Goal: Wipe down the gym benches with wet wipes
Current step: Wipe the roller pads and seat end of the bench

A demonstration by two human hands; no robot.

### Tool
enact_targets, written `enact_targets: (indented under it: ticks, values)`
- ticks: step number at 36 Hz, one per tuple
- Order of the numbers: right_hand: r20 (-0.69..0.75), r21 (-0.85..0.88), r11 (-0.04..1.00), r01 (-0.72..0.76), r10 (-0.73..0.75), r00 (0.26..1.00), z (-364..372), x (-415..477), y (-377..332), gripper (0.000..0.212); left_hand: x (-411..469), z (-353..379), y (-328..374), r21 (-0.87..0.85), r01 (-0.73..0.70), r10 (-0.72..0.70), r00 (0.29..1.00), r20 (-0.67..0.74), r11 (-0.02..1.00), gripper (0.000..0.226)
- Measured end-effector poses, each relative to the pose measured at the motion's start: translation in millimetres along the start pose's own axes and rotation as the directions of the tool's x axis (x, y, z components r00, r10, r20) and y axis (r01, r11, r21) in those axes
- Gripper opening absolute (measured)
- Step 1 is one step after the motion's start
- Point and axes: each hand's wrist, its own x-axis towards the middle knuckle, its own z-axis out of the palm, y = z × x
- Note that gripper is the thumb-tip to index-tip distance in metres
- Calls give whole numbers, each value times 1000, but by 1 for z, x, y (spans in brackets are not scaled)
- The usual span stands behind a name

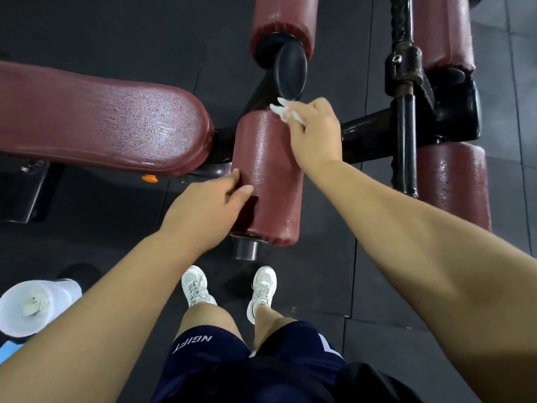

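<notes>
A maroon padded roller (273, 181) stands on the bench's black frame just in front of me, its surface shiny and wet. My right hand (315, 135) grips a crumpled white wet wipe (283, 112) and holds it against the roller's far top edge. My left hand (212, 205) holds the roller's near left side, fingers curled round it and thumb on top. The long maroon bench seat (116, 123) lies to the left, also glistening.
More maroon rollers sit at the top (283, 24) and right (456, 181), joined by a black steel frame (369, 129) and a bar (404, 141). A white wipes tub (35, 306) stands on the black rubber floor at lower left. My white shoes (229, 289) are below the roller.
</notes>
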Motion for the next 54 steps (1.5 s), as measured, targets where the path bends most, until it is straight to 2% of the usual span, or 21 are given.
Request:
enact_targets:
  ticks: [3, 6, 7, 11, 15, 17, 20, 22, 24, 27, 30, 32, 34, 37, 39, 41, 44, 47, 50, 52, 54]
  values:
    - [19, -23, 999, -36, 36, 999, -1, -9, 1, 27, -3, 4, 6, 80, -35, 32, 999, 37, 996, 50]
    - [9, 12, 989, 150, -150, 989, -6, -55, 6, 10, 0, 10, 0, 170, -53, 37, 995, 96, 984, 53]
    - [26, 24, 975, 223, -223, 974, -8, -74, 9, 10, 1, 11, -3, 178, -61, 42, 993, 106, 982, 53]
    - [186, 47, 920, 389, -391, 901, -19, -142, 18, 27, 8, 11, -19, 42, 16, -21, 992, 126, 999, 47]
    - [270, 38, 846, 531, -520, 810, -15, -129, 17, 26, 12, 13, -34, -98, 115, -96, 978, 184, 989, 43]
    - [220, 5, 878, 479, -468, 856, -8, -96, 13, 25, 11, 13, -37, -100, 103, -84, 981, 173, 990, 43]
    - [52, -50, 975, 217, -215, 975, -1, -37, 7, 21, 7, 7, -29, -19, 34, -33, 997, 74, 999, 43]
    - [39, -53, 997, 51, -49, 998, -2, -8, 3, 29, 2, 1, -16, 10, -10, 10, 1000, 9, 1000, 43]
    - [54, -42, 999, -28, 30, 998, -4, 5, 3, 33, -2, 0, -5, 36, -37, 37, 999, -10, 999, 48]
    - [50, -59, 998, 29, -26, 998, -4, -11, 3, 28, -3, 7, 2, 174, -72, 63, 997, 54, 982, 54]
    - [42, -4, 974, 228, -227, 973, -7, -58, 9, 11, 1, 13, -5, 261, -71, 53, 996, 74, 963, 53]
    - [109, 49, 933, 357, -361, 926, -10, -96, 15, 9, 5, 15, -15, 210, -35, 17, 996, 84, 977, 50]
    - [205, 83, 887, 453, -461, 864, -14, -124, 19, 23, 9, 16, -26, 112, 37, -52, 991, 126, 993, 48]
    - [304, 85, 831, 550, -547, 780, -15, -125, 23, 27, 13, 11, -34, 49, 99, -106, 975, 193, 994, 46]
    - [285, 82, 833, 547, -546, 788, -12, -102, 23, 28, 14, 7, -34, 64, 57, -67, 983, 172, 996, 46]
    - [197, 59, 879, 473, -474, 858, -9, -69, 21, 26, 13, 2, -28, 89, -5, -3, 996, 85, 996, 46]
    - [71, 20, 976, 217, -218, 973, -5, -19, 14, 24, 8, -1, -9, 98, -47, 52, 997, -50, 994, 47]
    - [59, 31, 998, 52, -53, 997, -2, 1, 10, 31, 7, 3, 7, 188, -52, 63, 996, -57, 981, 48]
    - [38, 21, 993, 114, -115, 993, -2, -21, 10, 28, 7, 8, 9, 257, -29, 40, 998, -38, 966, 49]
    - [57, 28, 966, 258, -260, 964, -4, -51, 15, 22, 10, 10, 0, 268, 4, 4, 999, -32, 963, 49]
    - [144, 64, 919, 388, -393, 908, -8, -87, 20, 22, 17, 13, -15, 252, 43, -45, 999, 2, 967, 48]
